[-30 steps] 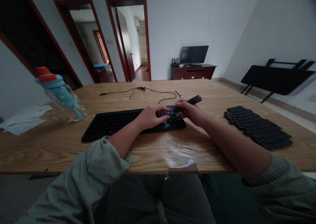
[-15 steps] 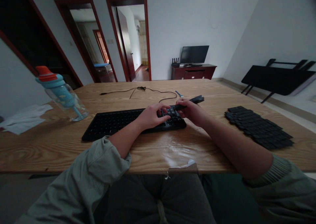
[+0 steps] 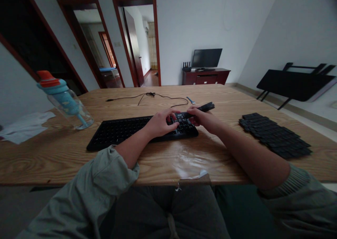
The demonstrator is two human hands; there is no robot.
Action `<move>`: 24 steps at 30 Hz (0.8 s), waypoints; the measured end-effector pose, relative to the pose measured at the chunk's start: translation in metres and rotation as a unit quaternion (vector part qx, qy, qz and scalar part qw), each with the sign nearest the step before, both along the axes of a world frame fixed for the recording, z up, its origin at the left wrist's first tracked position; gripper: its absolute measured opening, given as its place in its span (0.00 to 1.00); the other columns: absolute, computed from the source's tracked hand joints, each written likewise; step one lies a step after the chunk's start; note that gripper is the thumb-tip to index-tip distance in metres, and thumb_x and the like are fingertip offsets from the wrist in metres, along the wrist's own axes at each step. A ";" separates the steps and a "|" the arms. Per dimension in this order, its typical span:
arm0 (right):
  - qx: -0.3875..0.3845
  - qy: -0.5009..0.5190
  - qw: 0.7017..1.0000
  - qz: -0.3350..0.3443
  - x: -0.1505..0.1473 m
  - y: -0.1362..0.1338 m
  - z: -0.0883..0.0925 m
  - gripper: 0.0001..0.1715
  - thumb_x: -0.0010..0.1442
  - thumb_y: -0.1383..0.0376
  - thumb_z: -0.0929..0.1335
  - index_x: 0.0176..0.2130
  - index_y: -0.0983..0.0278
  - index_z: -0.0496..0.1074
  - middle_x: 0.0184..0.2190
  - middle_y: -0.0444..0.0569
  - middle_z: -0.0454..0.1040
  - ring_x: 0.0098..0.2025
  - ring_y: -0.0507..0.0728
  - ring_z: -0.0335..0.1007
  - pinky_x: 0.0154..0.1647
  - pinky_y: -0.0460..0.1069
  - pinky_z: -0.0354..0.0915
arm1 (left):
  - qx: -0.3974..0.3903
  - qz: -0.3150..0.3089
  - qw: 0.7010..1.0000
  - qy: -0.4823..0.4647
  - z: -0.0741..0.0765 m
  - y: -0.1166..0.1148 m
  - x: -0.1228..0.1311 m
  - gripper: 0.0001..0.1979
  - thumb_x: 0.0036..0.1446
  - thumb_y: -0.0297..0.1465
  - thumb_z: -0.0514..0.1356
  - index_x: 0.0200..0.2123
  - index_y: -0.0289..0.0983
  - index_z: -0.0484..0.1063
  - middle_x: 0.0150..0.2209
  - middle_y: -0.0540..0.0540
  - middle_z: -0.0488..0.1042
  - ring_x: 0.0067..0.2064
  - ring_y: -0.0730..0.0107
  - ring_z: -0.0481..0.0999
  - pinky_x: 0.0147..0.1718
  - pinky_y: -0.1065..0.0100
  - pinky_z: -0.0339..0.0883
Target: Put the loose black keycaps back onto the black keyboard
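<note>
A black keyboard (image 3: 121,132) lies at a slant on the wooden table, its cable behind it. My left hand (image 3: 162,122) rests over its right half, thumb and fingers apart and curved, with nothing visible between them. In my right hand (image 3: 201,118), closed at the keyboard's right end, is a dark elongated tool (image 3: 207,106). The tool's rear end sticks out to the upper right, while its working end is partly hidden by my fingers near the number keys. To the right, a block of loose black keycaps (image 3: 275,135) is laid out in rows.
A small blue brush (image 3: 190,100) lies behind my right hand, near the black cable (image 3: 160,96). At the left stand a water bottle (image 3: 68,102) with an orange cap and some white tissues (image 3: 28,126). Clear film (image 3: 192,163) covers the table's near edge.
The dark tool and my right hand have shifted slightly left. My left hand has also moved a little left, its fingers still over the keyboard.
</note>
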State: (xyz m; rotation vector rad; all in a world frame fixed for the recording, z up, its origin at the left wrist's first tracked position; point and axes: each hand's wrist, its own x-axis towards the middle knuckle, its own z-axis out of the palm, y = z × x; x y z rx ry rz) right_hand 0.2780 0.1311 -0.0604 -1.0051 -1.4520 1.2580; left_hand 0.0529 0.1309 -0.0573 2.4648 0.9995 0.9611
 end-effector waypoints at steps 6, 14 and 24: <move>0.025 -0.025 0.999 0.020 0.005 0.000 0.004 0.19 0.51 0.51 0.76 0.33 0.62 0.73 0.21 0.42 0.65 0.21 0.49 0.56 0.19 0.47 0.50 | 0.026 0.001 0.999 0.025 0.001 0.000 -0.001 0.19 0.56 0.31 0.64 0.52 0.39 0.74 0.40 0.47 0.77 0.36 0.68 0.74 0.38 0.64 0.69; 0.051 -0.070 0.996 -0.030 0.024 -0.001 0.017 0.12 0.50 0.58 0.75 0.36 0.60 0.77 0.21 0.44 0.67 0.21 0.51 0.59 0.19 0.48 0.53 | 0.036 0.009 0.998 0.050 0.003 -0.001 0.000 0.20 0.58 0.31 0.63 0.54 0.38 0.73 0.46 0.44 0.78 0.42 0.63 0.76 0.44 0.61 0.71; 0.087 -0.233 0.967 -0.055 0.055 -0.014 0.015 0.13 0.49 0.58 0.73 0.35 0.62 0.78 0.22 0.45 0.71 0.23 0.52 0.62 0.21 0.48 0.56 | 0.040 -0.003 0.995 0.094 -0.002 0.002 0.002 0.10 0.61 0.31 0.62 0.44 0.38 0.78 0.46 0.44 0.80 0.46 0.61 0.78 0.48 0.61 0.71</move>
